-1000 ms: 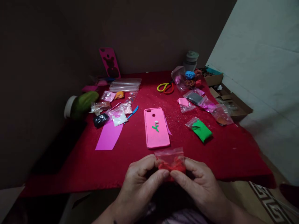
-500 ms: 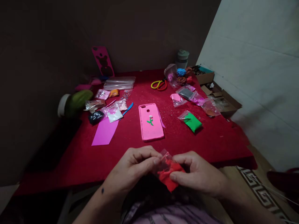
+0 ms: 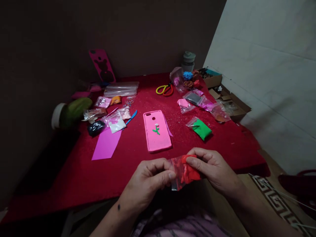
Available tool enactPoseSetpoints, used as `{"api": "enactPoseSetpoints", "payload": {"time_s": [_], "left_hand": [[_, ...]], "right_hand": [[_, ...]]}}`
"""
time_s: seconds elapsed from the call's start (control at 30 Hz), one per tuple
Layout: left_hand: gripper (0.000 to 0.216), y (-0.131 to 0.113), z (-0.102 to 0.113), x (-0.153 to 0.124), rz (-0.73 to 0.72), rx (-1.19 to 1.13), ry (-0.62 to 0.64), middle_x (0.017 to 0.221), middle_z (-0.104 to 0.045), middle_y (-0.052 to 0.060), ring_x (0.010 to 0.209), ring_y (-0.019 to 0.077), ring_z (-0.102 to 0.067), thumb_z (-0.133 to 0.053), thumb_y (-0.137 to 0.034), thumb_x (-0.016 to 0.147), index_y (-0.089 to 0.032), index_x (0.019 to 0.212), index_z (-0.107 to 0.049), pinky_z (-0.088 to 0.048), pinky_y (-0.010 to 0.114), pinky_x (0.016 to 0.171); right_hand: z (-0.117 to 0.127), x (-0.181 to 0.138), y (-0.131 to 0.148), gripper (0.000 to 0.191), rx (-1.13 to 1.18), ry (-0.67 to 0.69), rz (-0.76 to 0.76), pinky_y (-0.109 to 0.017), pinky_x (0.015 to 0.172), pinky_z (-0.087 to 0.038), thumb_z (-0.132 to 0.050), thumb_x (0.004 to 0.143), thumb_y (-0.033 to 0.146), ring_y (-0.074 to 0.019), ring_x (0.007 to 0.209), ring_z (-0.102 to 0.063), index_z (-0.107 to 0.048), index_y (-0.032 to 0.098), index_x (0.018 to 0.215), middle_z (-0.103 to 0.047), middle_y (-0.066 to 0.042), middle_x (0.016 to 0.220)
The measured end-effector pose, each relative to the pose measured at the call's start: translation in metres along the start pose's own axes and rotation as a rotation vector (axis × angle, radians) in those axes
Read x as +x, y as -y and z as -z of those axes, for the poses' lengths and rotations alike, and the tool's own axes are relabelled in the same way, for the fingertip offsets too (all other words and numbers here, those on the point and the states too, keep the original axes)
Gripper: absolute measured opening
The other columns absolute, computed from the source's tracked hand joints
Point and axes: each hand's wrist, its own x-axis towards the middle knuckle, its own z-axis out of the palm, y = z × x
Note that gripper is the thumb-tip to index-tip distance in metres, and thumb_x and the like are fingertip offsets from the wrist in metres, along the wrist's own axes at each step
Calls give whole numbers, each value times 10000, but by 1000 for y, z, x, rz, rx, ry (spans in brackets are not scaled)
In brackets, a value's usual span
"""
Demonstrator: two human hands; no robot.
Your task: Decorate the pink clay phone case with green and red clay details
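Between my two hands, near the front edge of the table, is a small clear zip bag of red clay (image 3: 185, 174). My left hand (image 3: 155, 176) pinches the clear end of the bag between thumb and fingers. My right hand (image 3: 209, 166) grips the clay-filled end, thumb on top. Just beyond the hands lies a pink phone case (image 3: 160, 141), decorated with a green stem and leaves and a small white blob. To its right rests a bag of green clay (image 3: 201, 129).
Red cloth (image 3: 133, 184) covers the table. On the left are a purple sheet (image 3: 105, 146), a blue plastic knife (image 3: 132, 117) and several clay bags. Scissors (image 3: 165, 90) lie at the back. Further right are a dark clay bag (image 3: 193, 98), a bottle (image 3: 189, 61) and cardboard boxes (image 3: 238, 105).
The red clay bag has turned and risen a little, its clear end now pointing left. My right hand has moved up along with it. The camera view has shifted slightly.
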Motion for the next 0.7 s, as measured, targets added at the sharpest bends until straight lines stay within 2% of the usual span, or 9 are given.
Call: {"api": "enactPoseSetpoints", "payload": {"time_s": [0.1,0.17,0.23,0.3,0.33,0.4,0.43,0.53,0.7], "left_hand": [[215,-1,-2,2,4,-30,-2,668,-534,9,612,110,-443,-703,-281,824,-143,697,-598,-328,227,581],[231,-3,-1,3,-25,1,3,651,-525,-1,589,98,-424,-697,-287,832,-143,690,-585,-308,215,556],[253,-4,0,4,-77,83,18,629,-521,-7,573,91,-408,-698,-296,833,-137,674,-584,-288,207,539],[253,-5,0,6,-120,157,36,619,-532,-5,575,93,-409,-699,-302,826,-130,671,-597,-285,206,540],[245,-5,-2,7,-125,173,48,618,-533,-4,578,96,-412,-700,-301,816,-129,672,-603,-289,209,546],[224,-5,-6,12,-122,169,65,623,-529,-2,593,107,-420,-707,-294,783,-129,671,-605,-307,217,567],[224,-5,-9,15,-123,158,68,631,-526,0,606,113,-423,-713,-296,763,-129,666,-601,-316,222,582],[264,-5,-14,22,-97,94,99,624,-503,0,602,117,-404,-723,-325,729,-133,636,-567,-307,232,588],[283,-4,-11,27,-99,132,170,621,-463,-5,615,123,-388,-719,-351,738,-133,632,-572,-288,248,599]], "right_hand": [[0,2,-2,321,-17,-8,-5,-206,509,-382,-630,856,442,-83,545,-457,-597,145,737,-526,29,629],[-3,-1,-4,279,-70,-101,40,-214,507,-396,-616,870,426,-96,556,-482,-601,158,793,-543,23,659],[-8,-10,-4,174,-252,-346,240,-232,590,-449,-616,881,348,-123,667,-549,-604,177,911,-589,-5,780],[-14,-21,-2,135,-546,-586,564,-253,696,-470,-616,879,235,-141,768,-576,-585,188,1001,-597,-29,866],[-18,-26,0,105,-637,-571,656,-250,685,-468,-598,883,193,-137,740,-574,-572,189,984,-586,-20,822],[-23,-33,3,41,-794,-376,732,-240,603,-457,-568,915,223,-134,655,-572,-570,188,893,-579,-10,726],[-25,-34,3,129,-864,-354,751,-245,568,-446,-558,931,268,-141,626,-571,-564,190,829,-572,-11,685],[-27,-30,-2,249,-948,-301,704,-244,523,-441,-508,965,335,-144,582,-575,-539,197,759,-574,-12,648],[-23,-27,-7,168,-823,-129,600,-224,588,-476,-446,954,142,-132,638,-608,-536,192,821,-624,-18,716]]}}
